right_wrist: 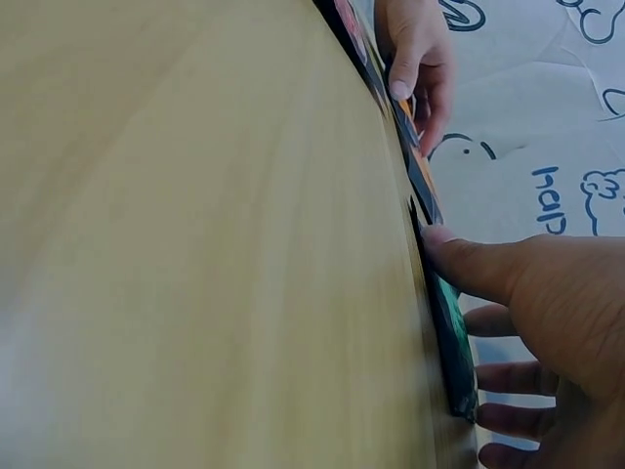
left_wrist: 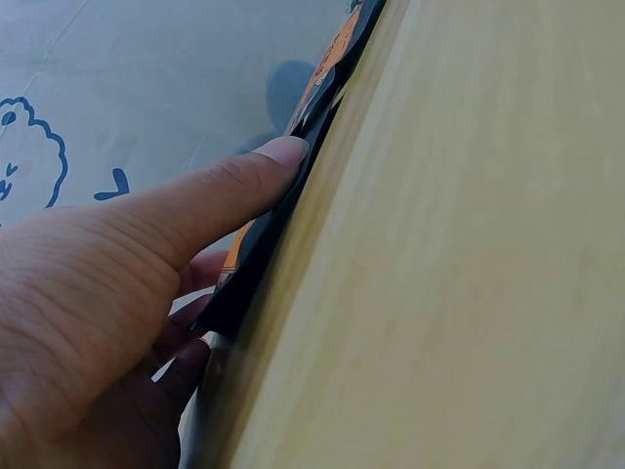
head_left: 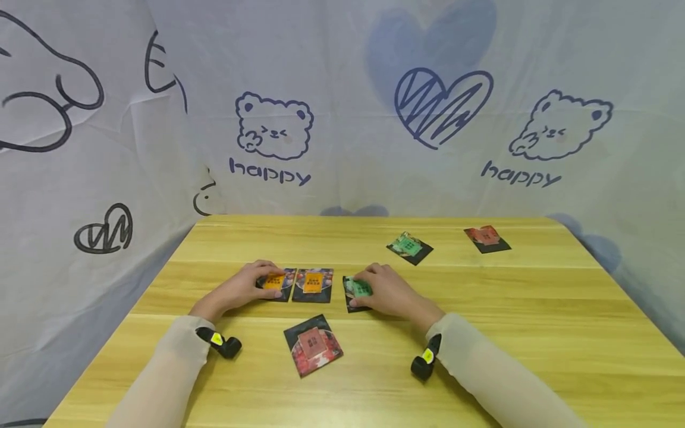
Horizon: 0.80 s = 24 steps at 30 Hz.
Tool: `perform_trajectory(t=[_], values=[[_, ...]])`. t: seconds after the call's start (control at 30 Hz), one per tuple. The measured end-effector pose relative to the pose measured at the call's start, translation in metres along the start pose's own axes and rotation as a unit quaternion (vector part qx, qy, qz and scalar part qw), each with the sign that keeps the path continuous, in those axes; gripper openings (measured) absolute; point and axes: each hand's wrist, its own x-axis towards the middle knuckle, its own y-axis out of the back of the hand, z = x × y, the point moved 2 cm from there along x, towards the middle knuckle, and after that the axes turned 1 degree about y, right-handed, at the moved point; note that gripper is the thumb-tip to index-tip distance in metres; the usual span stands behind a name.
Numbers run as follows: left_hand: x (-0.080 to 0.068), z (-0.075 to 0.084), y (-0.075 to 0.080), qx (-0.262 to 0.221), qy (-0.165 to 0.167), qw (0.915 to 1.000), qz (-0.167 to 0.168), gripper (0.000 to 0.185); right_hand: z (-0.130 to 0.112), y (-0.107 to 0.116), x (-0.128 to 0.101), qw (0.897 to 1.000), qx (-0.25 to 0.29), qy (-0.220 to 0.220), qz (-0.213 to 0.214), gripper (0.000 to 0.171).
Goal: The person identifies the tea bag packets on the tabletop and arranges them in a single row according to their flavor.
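On the left of the table, the left hand (head_left: 250, 285) holds a dark square packet with an orange label (head_left: 275, 285), its thumb on the near edge and its fingers around the far side. A matching orange-label packet (head_left: 313, 285) lies right beside it. The right hand (head_left: 389, 291) grips a green-label packet (head_left: 357, 288) between thumb and fingers, partly covering it. In the right wrist view, the thumb is at this green packet's (right_wrist: 451, 337) edge, with fingertips along its far side. A red-label packet (head_left: 313, 346) lies tilted in front of the row.
Farther back on the wooden table (head_left: 535, 333) lie another green-label packet (head_left: 409, 248) and another red-label packet (head_left: 487, 239). A pale cloth (head_left: 342, 107) with bear and heart drawings hangs behind the table and along its sides.
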Motion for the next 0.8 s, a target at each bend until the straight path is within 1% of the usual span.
perform_trajectory(t=[0.13,0.4,0.67,0.8], values=[[-0.003,0.002,0.001,0.002,0.001,1.0000,0.002,0.058,-0.006,-0.001,0.004,1.000,-0.002,-0.005,0.004,0.060],[-0.001,0.001,0.000,-0.005,0.006,1.0000,0.002,0.059,-0.010,-0.007,0.012,0.999,-0.006,-0.018,0.027,0.062],[-0.001,-0.002,-0.001,-0.003,0.007,1.0000,0.002,0.060,-0.016,-0.008,0.015,0.998,-0.040,-0.033,0.034,0.064],[-0.001,-0.003,-0.002,-0.002,0.003,1.0000,0.005,0.059,-0.019,-0.008,0.015,0.998,-0.043,-0.039,0.037,0.063]])
